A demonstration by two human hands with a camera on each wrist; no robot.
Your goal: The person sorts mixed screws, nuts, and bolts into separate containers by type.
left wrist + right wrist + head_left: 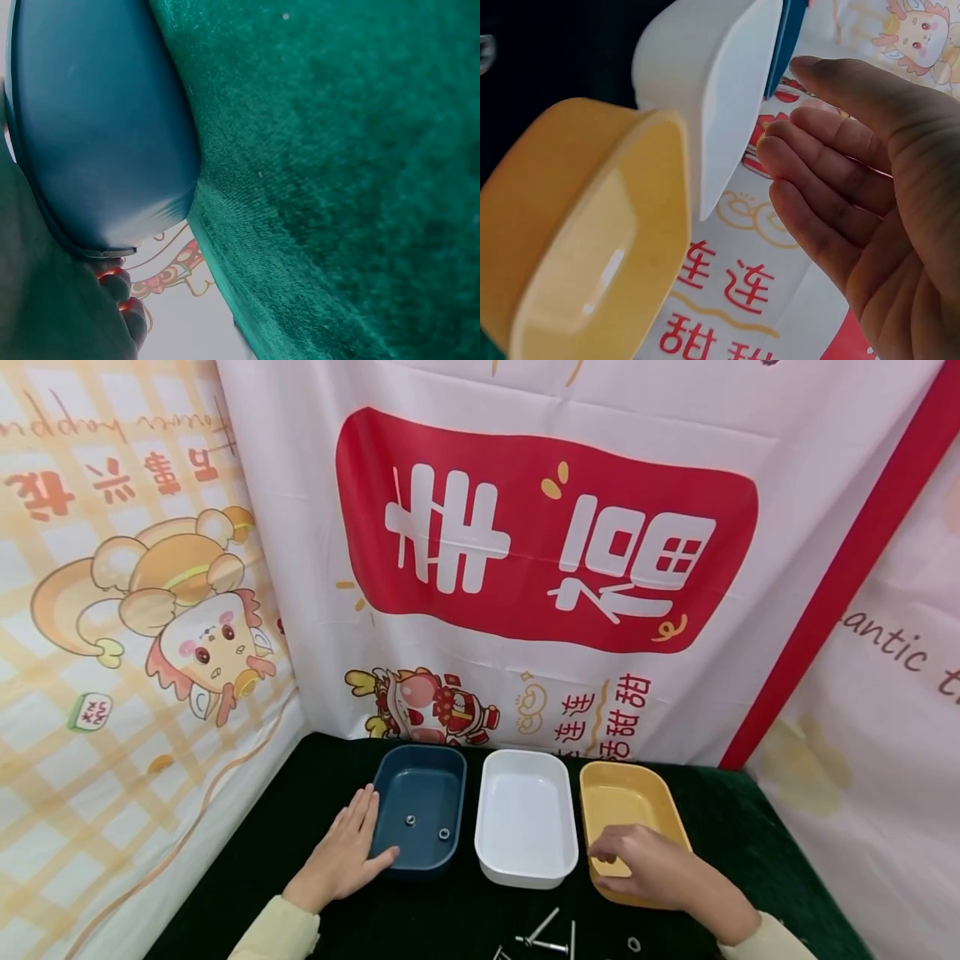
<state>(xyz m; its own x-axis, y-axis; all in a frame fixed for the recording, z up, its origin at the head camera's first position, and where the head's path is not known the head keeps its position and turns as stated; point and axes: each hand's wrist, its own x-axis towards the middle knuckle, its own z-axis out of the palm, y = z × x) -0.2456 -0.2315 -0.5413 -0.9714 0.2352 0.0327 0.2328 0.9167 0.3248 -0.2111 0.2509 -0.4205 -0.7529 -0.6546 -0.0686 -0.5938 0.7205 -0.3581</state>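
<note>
My left hand point(341, 852) lies with straight fingers along the left rim of the blue tray point(420, 785), thumb over its near corner. Two small metal nuts, one point(410, 820) near the middle and one point(444, 834) at the right, lie in that tray. Over the near part of the yellow tray point(626, 789) hovers my right hand point(648, 864). In the right wrist view this hand point(870, 165) shows loosely bent fingers with nothing in them, above the yellow tray point(592, 255). Between the two trays stands the white tray point(525, 810), with nothing visible inside.
Several long metal screws point(551, 946) lie on the dark green cloth point(465, 914) at the front. A small metal ring point(633, 944) lies to their right. Printed curtains, including a white one point(315, 568) behind the trays, enclose the table on the back and sides.
</note>
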